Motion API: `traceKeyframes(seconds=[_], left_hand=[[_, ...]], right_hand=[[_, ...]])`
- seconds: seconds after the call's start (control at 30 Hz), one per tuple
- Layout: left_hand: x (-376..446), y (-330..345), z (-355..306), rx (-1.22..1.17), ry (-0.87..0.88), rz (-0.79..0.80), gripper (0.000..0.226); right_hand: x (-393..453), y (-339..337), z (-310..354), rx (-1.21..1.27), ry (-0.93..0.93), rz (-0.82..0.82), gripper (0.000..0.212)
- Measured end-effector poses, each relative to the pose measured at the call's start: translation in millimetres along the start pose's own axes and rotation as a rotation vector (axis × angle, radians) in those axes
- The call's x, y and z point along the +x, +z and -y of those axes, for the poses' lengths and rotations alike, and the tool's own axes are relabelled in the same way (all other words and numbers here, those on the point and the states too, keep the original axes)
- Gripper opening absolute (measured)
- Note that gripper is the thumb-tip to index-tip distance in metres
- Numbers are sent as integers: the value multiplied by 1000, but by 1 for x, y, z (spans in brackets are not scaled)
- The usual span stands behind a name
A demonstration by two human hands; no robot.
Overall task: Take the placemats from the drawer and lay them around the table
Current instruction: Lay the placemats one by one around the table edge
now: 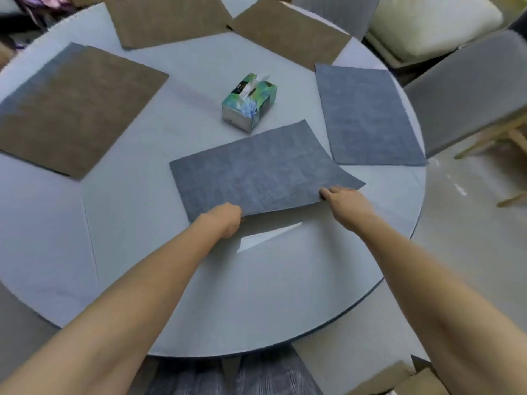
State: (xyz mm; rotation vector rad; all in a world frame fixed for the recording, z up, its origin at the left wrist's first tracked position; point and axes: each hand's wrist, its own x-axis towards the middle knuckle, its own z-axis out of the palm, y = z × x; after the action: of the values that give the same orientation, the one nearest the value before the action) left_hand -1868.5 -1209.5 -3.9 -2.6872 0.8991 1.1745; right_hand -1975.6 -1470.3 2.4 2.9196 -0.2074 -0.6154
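Round table [142, 223]: three brown placemats [77, 109], blue placemat [368, 112], probably tissue box [249, 102].

The near part of the round table [256, 295] lies bare in front of me, open room for my arms. The wide stretch at near left is free too, up to the brown mat [74, 109] at far left. Just beyond the grey mat [256, 172] I'm gripping, the tissue box [249, 102] stands in the middle, blocking a straight push forward. Right, a blue mat [368, 115] fills the edge, a chair [467, 92] close outside. Two brown mats [171, 18] [291, 35] cover the far rim.
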Motion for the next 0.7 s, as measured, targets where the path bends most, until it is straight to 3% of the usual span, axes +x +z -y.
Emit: traceKeyframes(seconds=[0.1, 0.3, 0.7], left_hand=[[-11, 17, -7, -53, -16, 7, 32], [-41, 47, -16, -59, -81, 15, 33], [-64, 102, -59, 57, -128, -69, 49]], right_hand=[[1, 17, -14, 11, -58, -35, 41], [-10, 27, -16, -20, -148, 89, 42], [-59, 75, -4, 36, -41, 124, 28]])
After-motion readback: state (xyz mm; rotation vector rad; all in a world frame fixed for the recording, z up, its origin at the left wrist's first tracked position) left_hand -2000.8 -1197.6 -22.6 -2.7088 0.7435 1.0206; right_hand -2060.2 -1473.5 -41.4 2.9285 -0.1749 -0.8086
